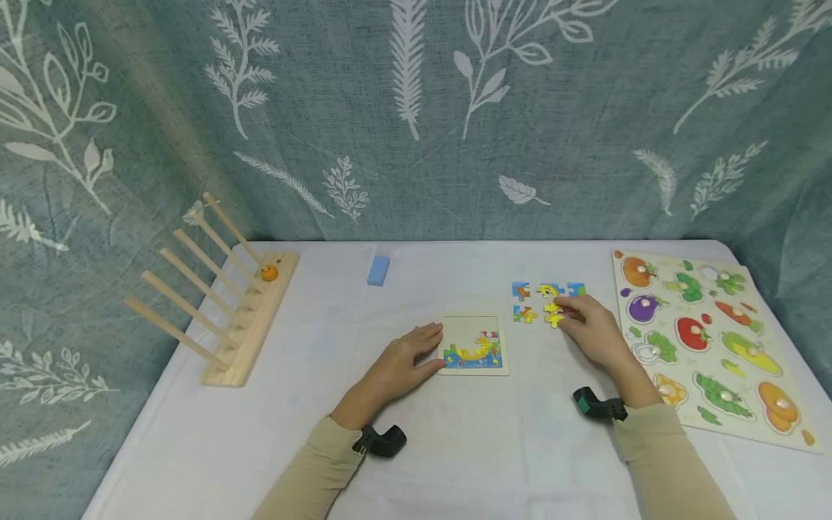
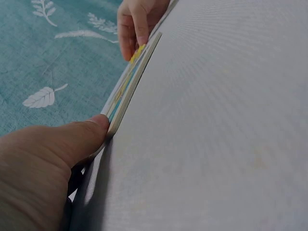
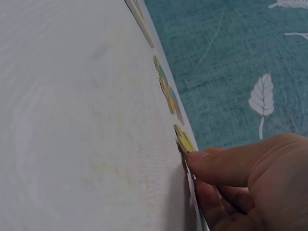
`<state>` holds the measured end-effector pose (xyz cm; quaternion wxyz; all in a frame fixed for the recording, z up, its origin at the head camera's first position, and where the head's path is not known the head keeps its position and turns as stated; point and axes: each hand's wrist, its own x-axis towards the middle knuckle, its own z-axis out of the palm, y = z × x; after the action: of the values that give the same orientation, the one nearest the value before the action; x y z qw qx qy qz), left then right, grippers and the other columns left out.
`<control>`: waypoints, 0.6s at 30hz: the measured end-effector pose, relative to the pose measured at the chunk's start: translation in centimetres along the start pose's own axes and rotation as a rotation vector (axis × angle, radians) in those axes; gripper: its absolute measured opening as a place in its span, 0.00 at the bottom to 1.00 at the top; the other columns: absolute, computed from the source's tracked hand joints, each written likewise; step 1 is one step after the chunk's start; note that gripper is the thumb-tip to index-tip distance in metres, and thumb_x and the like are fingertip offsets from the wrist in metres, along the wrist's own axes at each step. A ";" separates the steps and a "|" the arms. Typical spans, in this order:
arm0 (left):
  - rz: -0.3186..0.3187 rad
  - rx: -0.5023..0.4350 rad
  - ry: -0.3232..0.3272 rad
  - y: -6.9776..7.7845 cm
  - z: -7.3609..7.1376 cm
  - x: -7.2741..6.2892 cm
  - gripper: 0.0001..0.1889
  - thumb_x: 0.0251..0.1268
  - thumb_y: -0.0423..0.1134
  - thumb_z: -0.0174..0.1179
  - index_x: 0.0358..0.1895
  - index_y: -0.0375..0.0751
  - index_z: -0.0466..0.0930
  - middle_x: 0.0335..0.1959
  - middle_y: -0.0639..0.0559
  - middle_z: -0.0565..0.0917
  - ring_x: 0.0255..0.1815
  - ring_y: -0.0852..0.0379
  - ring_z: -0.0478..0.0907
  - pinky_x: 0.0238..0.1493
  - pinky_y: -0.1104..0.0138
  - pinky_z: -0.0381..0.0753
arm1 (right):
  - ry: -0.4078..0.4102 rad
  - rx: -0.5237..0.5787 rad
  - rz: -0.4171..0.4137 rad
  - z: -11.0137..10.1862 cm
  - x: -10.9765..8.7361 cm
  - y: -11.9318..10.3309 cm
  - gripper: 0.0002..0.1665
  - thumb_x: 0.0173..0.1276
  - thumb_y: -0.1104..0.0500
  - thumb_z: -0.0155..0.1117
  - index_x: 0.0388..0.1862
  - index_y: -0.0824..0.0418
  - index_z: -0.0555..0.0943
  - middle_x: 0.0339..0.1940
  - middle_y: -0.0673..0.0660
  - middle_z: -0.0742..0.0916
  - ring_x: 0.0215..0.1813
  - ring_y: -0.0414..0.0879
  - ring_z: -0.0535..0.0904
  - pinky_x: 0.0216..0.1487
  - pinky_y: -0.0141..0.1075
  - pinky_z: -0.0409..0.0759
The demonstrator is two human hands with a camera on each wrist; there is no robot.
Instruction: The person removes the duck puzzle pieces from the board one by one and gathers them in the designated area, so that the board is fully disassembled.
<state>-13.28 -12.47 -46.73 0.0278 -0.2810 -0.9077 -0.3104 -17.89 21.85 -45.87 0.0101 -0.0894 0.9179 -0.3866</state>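
A small square wooden jigsaw board (image 1: 473, 371) lies on the table, partly filled with blue, yellow and green pieces. My left hand (image 1: 406, 361) rests at its left edge, thumb (image 2: 89, 137) and fingertips touching the frame. To the board's right, my right hand (image 1: 594, 336) pinches a yellow puzzle piece (image 3: 185, 141) between thumb and fingers, low over the tabletop. Around that hand lie several loose pieces: one with a yellow patch (image 1: 548, 290), a blue one (image 1: 575, 289), and two with brown and blue parts (image 1: 521, 290) to the left. The fingers partly cover the pinched piece.
On the left stands a wooden rack (image 1: 250, 325) with several slanting pegs and a small orange piece (image 1: 269, 273). A blue block (image 1: 378, 271) lies toward the back. A large vegetable peg puzzle (image 1: 705, 361) covers the right side. A patterned curtain (image 1: 416, 144) hangs behind the table.
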 end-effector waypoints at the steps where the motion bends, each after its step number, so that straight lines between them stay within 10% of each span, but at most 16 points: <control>1: -0.001 0.002 0.001 0.0 0.0 0.0 0.28 0.59 0.42 0.65 0.60 0.29 0.73 0.65 0.41 0.72 0.67 0.46 0.68 0.70 0.56 0.66 | -0.002 -0.007 -0.001 0.0 0.0 0.0 0.23 0.69 0.66 0.56 0.63 0.68 0.73 0.59 0.68 0.76 0.59 0.62 0.74 0.62 0.54 0.73; 18: -0.014 -0.015 -0.017 -0.1 0.0 0.1 0.29 0.60 0.43 0.64 0.61 0.29 0.72 0.66 0.41 0.71 0.68 0.46 0.67 0.70 0.56 0.65 | 0.019 -0.008 -0.004 0.4 0.2 0.4 0.23 0.69 0.67 0.55 0.63 0.67 0.72 0.61 0.67 0.75 0.63 0.62 0.71 0.65 0.53 0.71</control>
<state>-13.41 -12.49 -46.76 0.0157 -0.2772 -0.9076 -0.3150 -18.15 21.81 -46.37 0.0000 -0.0876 0.9192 -0.3839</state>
